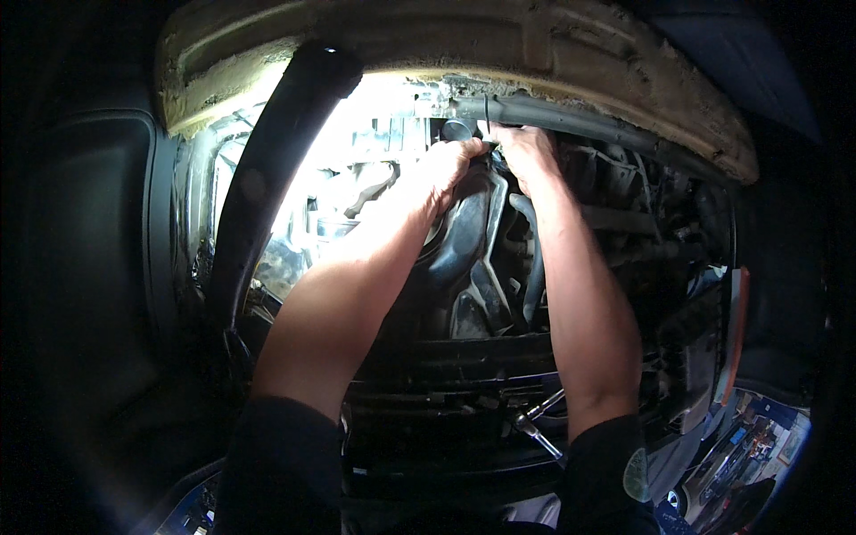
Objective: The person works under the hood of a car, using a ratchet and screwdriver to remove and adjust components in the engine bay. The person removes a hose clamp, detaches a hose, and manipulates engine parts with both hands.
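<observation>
Two dark sleeves (281,464) come up from the bottom, with bare arms reaching out of them. Close to the right sleeve lies a shiny metal tool (537,433) with a long handle. Off to the lower right are lots of little things (740,455), too small to tell apart. Farther in, between the two arms, sits a big smooth black part (468,218), and a bendy dark hose (530,259) runs just beside it. Past that, the left hand (453,165) and the right hand (530,152) are near each other, deep among the parts. Both have bent fingers, and both are at a small dark piece (497,159) between them, but I cannot tell how tightly either one grips it. A round dark cap (457,129) is just behind the left hand. On the left, a thick black bar (276,178) leans beside a very bright glow. Farthest away, a gray bar (571,114) runs under a fat tan edge (446,40).
</observation>
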